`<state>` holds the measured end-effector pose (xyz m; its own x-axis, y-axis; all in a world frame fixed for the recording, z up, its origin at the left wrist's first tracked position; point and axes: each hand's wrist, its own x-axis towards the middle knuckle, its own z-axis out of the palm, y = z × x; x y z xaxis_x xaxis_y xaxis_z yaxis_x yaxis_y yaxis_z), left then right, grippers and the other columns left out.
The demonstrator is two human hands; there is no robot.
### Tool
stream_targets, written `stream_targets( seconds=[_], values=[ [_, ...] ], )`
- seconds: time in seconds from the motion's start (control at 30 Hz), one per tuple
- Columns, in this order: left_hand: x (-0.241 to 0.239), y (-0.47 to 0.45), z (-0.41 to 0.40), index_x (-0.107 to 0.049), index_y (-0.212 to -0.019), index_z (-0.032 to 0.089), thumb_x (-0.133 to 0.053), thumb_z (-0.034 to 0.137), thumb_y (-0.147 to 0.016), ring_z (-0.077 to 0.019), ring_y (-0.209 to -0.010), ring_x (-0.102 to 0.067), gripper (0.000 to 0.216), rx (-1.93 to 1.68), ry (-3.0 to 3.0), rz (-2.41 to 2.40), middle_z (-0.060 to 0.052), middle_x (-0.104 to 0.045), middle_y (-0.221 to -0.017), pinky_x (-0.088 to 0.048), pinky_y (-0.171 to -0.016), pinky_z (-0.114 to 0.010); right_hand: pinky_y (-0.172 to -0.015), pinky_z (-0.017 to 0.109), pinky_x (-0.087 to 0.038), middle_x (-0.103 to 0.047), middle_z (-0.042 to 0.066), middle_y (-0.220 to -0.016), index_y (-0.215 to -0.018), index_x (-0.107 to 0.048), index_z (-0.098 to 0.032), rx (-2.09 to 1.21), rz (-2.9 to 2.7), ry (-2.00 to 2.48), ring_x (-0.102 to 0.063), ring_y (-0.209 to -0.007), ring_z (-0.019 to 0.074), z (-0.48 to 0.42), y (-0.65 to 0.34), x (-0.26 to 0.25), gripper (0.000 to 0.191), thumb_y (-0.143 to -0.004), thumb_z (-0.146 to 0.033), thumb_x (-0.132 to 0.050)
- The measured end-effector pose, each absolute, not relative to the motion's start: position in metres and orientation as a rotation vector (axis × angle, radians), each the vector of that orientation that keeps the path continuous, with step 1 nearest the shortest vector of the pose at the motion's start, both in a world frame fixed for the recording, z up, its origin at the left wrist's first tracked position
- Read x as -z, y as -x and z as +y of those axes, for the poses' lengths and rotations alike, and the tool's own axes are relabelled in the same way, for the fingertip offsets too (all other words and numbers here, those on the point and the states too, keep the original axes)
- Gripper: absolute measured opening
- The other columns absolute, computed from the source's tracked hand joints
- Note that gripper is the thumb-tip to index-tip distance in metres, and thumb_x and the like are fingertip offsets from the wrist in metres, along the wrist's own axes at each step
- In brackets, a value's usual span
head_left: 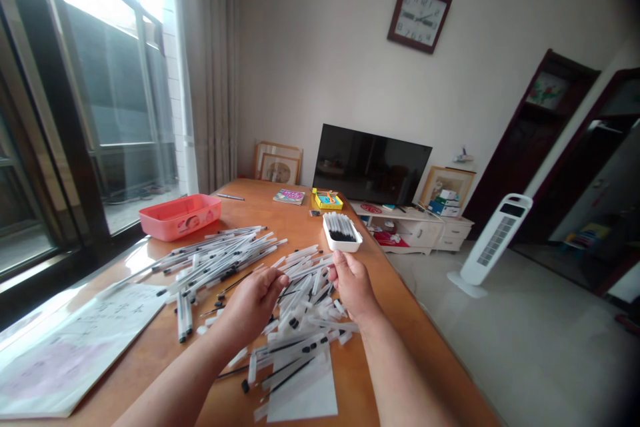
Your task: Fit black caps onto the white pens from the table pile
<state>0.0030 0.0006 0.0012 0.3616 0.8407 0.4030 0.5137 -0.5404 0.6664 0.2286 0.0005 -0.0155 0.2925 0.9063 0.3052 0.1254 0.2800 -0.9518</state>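
A whitish translucent pen barrel (311, 269) spans the gap between my two hands, above the pile. My left hand (259, 295) pinches its left end with thumb and fingers. The other end is pinched in my right hand (353, 283), just in front of a white tray (344, 244) filled with pens with black ends. Below and between the hands lies a heap of loose pen parts (305, 313): clear barrels, caps, small black plugs and dark refills. To the left, many assembled-looking pens (220, 257) are piled across one another.
A red plastic basket (180, 219) stands at the table's left edge, behind a large paper booklet (75, 347). A white sheet (305, 390) lies under the near parts. Farther back are a colourful book (289, 196) and a yellow box (328, 201). The wooden table's right edge (415, 300) runs beside my right arm.
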Motion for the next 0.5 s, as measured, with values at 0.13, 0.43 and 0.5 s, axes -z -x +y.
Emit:
stream_targets(
  seconds=[0.13, 0.43, 0.5],
  values=[
    [0.003, -0.001, 0.003, -0.062, -0.073, 0.021, -0.046, 0.064, -0.093, -0.0173, -0.062, -0.05, 0.051, -1.001, -1.889, 1.2, 0.0, -0.057, -0.065, -0.039, -0.062, -0.028, -0.048, 0.024, -0.037, -0.059, 0.0, -0.064, -0.08, -0.061, -0.02, -0.758, -1.138, 1.102, -0.048, -0.052, 0.0121, -0.001, -0.235, 0.009, 0.052, -0.089, -0.071, -0.057],
    [0.007, 0.017, 0.012, -0.062, -0.076, 0.019, -0.054, 0.076, -0.083, -0.0109, -0.051, -0.03, 0.057, -1.049, -1.348, 1.102, 0.008, -0.034, -0.057, -0.027, -0.051, -0.024, -0.046, 0.023, -0.034, -0.055, -0.002, -0.057, -0.074, -0.061, -0.019, -0.77, -1.069, 1.139, -0.044, -0.049, 0.0104, -0.001, -0.255, 0.001, 0.047, -0.086, -0.064, -0.066],
    [0.008, 0.013, 0.011, -0.063, -0.077, 0.019, -0.054, 0.076, -0.083, -0.0114, -0.052, -0.032, 0.058, -1.03, -1.396, 1.09, 0.007, -0.036, -0.057, -0.029, -0.053, -0.024, -0.048, 0.023, -0.036, -0.06, -0.001, -0.059, -0.076, -0.064, -0.018, -0.841, -1.195, 1.211, -0.048, -0.05, 0.0114, -0.002, -0.247, 0.007, 0.044, -0.085, -0.062, -0.068]
  ],
)
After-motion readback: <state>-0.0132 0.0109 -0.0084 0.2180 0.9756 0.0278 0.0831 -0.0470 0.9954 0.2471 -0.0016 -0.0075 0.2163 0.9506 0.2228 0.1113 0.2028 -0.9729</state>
